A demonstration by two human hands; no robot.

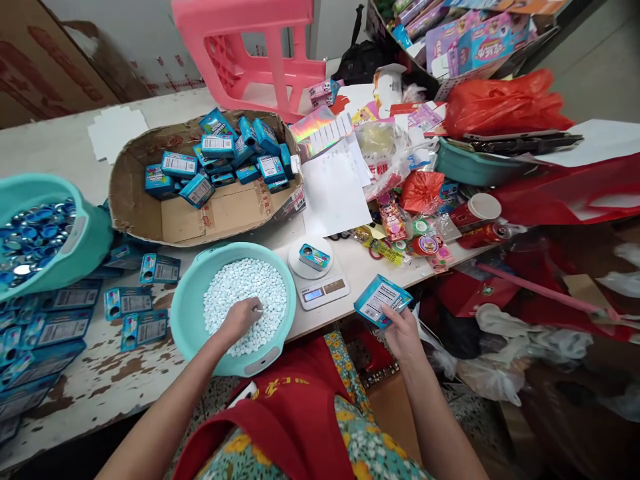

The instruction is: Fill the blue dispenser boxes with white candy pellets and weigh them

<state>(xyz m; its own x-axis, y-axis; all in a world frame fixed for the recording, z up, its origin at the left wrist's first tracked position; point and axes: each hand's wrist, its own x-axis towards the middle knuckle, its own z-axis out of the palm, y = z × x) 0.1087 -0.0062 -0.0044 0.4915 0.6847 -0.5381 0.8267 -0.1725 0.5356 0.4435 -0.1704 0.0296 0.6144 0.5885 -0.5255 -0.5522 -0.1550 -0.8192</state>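
Observation:
My left hand (241,319) reaches into a turquoise basin (187,293) of small white candies (265,283). Its fingers are pinched together, with a bit of white candy showing at the tips. In my right hand (401,333) is a blue candy box (383,299), gripped at its lower right edge, its printed label side facing up. Between the hands stands a small digital scale (327,292) with a lit display. Another blue box (314,257), which has a dark round opening, rests on its round pan.
Behind the basin, a cut-down cardboard box (185,223) holds several blue boxes. More blue boxes (145,330) lie at left, beside a basin of shiny blue pieces (37,230). A pink stool (240,87) stands at the back. Papers, wrappers and a drink can (493,233) crowd the right.

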